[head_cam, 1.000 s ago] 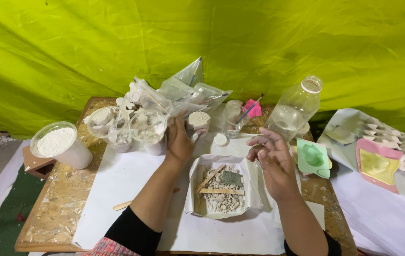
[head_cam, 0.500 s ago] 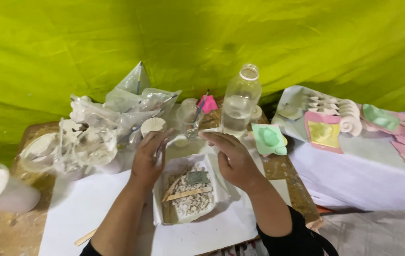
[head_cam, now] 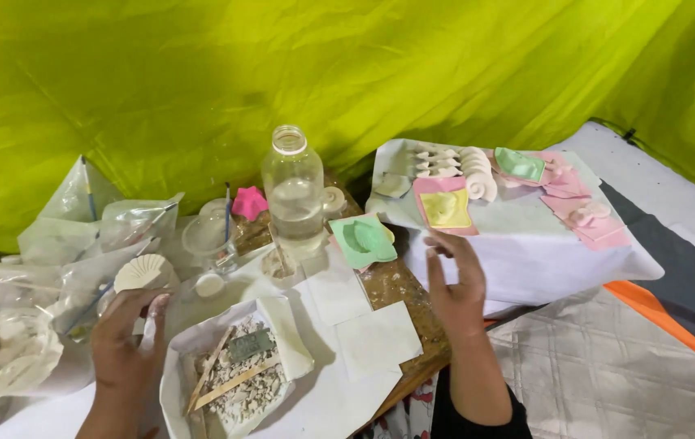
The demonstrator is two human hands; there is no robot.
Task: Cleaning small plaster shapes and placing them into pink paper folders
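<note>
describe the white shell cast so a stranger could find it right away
Start at the clear bottle mid-table and look left past the small plastic cup. The shell cast sits at the left hand's fingertips: a white ribbed fan, the only one among crinkled clear bags.

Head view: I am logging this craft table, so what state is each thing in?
Clear bottle: upright, uncapped, partly filled with clear liquid.
Shell-shaped white cast: touched by the left hand.
Right hand: open, empty, raised off the table.
White tray: holds pale rubble and wooden sticks.
Green mould: lying flat, cavity up.
Yellow mould: flat on the side table.
</note>
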